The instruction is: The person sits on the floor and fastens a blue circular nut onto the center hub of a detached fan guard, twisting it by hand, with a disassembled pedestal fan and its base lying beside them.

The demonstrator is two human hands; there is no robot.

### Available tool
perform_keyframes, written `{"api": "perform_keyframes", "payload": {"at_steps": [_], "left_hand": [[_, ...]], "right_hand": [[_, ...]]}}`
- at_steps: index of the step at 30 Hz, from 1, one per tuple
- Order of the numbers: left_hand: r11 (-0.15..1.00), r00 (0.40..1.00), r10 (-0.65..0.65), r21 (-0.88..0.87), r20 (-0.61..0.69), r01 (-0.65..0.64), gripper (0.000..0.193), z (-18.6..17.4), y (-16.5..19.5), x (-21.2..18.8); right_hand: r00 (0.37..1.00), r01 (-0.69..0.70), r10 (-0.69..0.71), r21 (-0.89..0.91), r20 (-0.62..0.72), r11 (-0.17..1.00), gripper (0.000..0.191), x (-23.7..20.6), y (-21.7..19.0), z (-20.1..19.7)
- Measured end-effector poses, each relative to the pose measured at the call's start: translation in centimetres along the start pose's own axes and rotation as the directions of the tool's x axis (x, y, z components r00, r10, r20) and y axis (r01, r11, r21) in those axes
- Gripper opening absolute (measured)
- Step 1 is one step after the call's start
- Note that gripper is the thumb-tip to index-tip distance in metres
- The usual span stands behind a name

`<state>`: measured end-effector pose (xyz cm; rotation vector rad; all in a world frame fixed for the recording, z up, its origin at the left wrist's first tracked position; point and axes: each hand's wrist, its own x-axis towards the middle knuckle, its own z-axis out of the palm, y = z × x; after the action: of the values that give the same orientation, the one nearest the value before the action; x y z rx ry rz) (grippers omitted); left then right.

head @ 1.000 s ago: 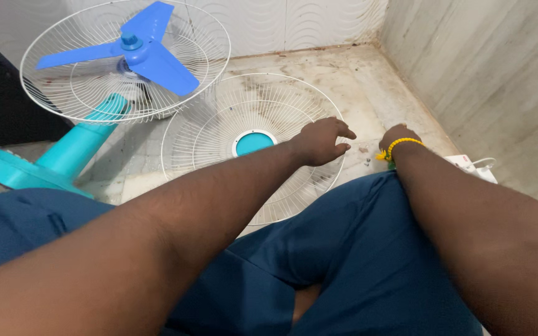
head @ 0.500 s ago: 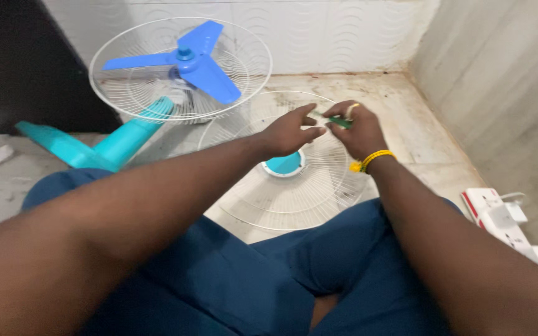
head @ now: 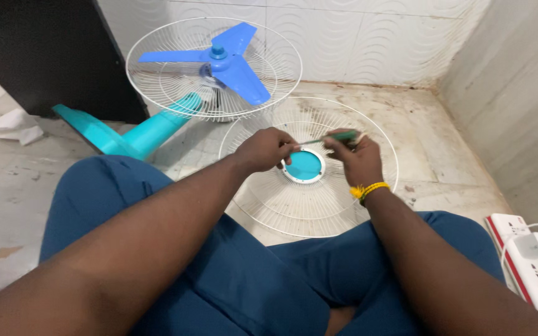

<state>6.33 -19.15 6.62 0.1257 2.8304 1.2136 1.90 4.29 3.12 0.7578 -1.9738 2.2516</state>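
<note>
My right hand, with a yellow band at the wrist, holds a thin green-handled screwdriver by its handle. My left hand pinches the metal tip end of the same tool. Both hands hover above a white wire fan guard lying flat on the floor, just over its round teal centre cap. Behind it lies a toppled fan: blue three-blade rotor inside a rear wire guard, on a teal stand.
My legs in blue trousers fill the foreground. A white power strip with plugged chargers lies at the right by the grey wall. A dark door panel and crumpled white paper are at the left. The floor tiles are stained.
My right hand came up from the floor at the right holding the screwdriver, and both hands met over the guard's centre. The view swung right and back.
</note>
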Motion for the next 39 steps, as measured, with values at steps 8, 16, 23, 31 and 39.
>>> {"api": "perform_keyframes", "payload": {"at_steps": [8, 16, 23, 31, 39], "left_hand": [[0.894, 0.976, 0.12, 0.408, 0.182, -0.186, 0.039, 3.9, -4.0, 1.9], [0.822, 0.922, -0.065, 0.544, 0.382, -0.167, 0.076, 6.1, -4.4, 2.0], [0.774, 0.867, -0.26, 0.629, 0.424, -0.075, 0.094, 6.3, -3.4, 0.8], [0.762, 0.856, -0.326, 0.648, 0.401, -0.013, 0.098, 6.4, -3.4, 0.6], [0.731, 0.871, -0.303, 0.681, 0.386, -0.048, 0.096, 7.2, -5.3, 1.9]], "right_hand": [[0.972, -0.228, 0.23, -0.407, -0.045, 0.884, 0.022, 1.9, 1.2, -6.2], [0.997, -0.01, 0.058, -0.702, 0.044, 0.712, 0.023, 0.8, 3.1, -4.9], [0.944, -0.231, 0.33, -0.713, 0.002, 0.663, 0.023, 0.7, 3.2, -3.3], [0.867, -0.004, 0.459, -0.919, 0.193, 0.395, 0.051, 0.5, 4.7, -3.3], [0.803, 0.026, 0.528, -0.901, 0.277, 0.433, 0.058, -0.5, 2.9, -1.5]]}}
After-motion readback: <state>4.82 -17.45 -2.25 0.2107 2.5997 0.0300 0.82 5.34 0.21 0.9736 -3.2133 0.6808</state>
